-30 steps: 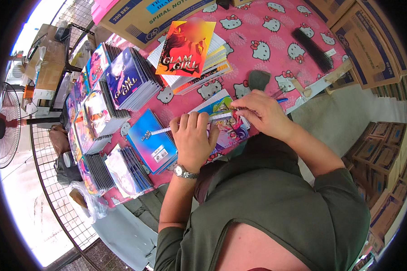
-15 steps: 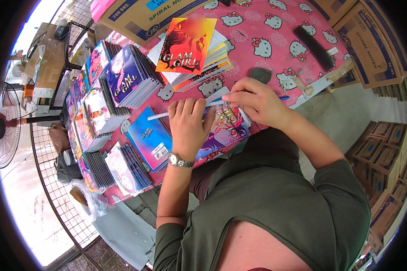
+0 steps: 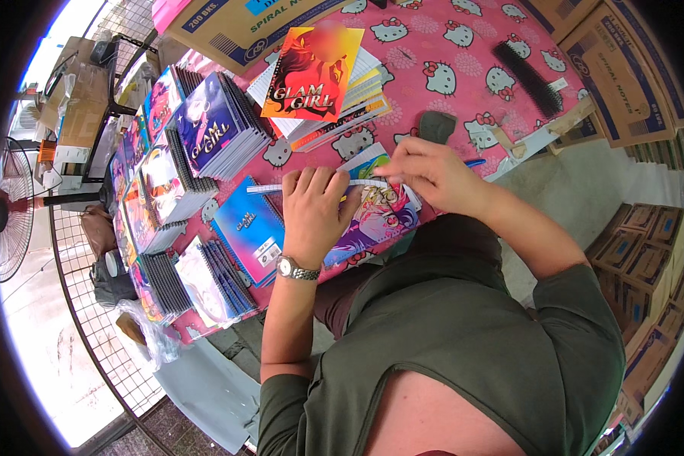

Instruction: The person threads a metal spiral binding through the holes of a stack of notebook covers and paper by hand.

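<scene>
Left hand closed over white strip at frame centre, hiding its middle. Right hand bunched near strip's right end; its grip, cannot tell. Long axis runs left-right.

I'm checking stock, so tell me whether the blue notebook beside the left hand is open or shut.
Shut: the blue notebook lies flat with its cover facing up and no inner pages showing.
</scene>
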The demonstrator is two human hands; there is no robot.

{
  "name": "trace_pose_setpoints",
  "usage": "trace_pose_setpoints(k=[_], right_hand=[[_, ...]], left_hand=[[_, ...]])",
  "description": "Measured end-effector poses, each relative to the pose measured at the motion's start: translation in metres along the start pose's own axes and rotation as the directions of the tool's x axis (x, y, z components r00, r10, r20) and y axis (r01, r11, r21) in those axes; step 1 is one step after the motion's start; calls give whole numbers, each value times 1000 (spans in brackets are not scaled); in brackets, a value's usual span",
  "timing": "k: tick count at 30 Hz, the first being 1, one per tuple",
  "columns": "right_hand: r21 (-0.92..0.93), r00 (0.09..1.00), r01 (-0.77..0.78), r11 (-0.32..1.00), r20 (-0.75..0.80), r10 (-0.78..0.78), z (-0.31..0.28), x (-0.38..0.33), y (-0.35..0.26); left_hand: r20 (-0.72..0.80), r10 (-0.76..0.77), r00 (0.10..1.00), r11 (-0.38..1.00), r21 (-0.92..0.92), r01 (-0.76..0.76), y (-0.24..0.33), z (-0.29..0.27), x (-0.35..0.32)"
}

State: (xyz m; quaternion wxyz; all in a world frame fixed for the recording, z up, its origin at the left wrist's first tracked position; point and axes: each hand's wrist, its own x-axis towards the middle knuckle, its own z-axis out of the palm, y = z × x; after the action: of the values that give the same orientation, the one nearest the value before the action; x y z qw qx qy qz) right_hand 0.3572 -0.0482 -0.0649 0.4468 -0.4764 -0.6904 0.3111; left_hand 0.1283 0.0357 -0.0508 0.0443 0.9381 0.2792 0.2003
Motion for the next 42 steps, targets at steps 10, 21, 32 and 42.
trace_pose_setpoints(k=[10,21,32,42], right_hand=[[134,946,-322,937,3,325,9,-33,-30],[72,896,-413,908,211,390,-9,-17,-49],[-781,921,-345,520,-175,349,-14,-36,102],[-659,902,-406,633,-177,395,4,15,103]], left_hand=[[-75,-42,996,999,17,43,37,3,-15],[5,42,999,999,-4,-42,52,12,-12],[21,51,998,992,-117,-48,42,7,-14],[-8,-117,993,992,40,117,42,6,-26]])
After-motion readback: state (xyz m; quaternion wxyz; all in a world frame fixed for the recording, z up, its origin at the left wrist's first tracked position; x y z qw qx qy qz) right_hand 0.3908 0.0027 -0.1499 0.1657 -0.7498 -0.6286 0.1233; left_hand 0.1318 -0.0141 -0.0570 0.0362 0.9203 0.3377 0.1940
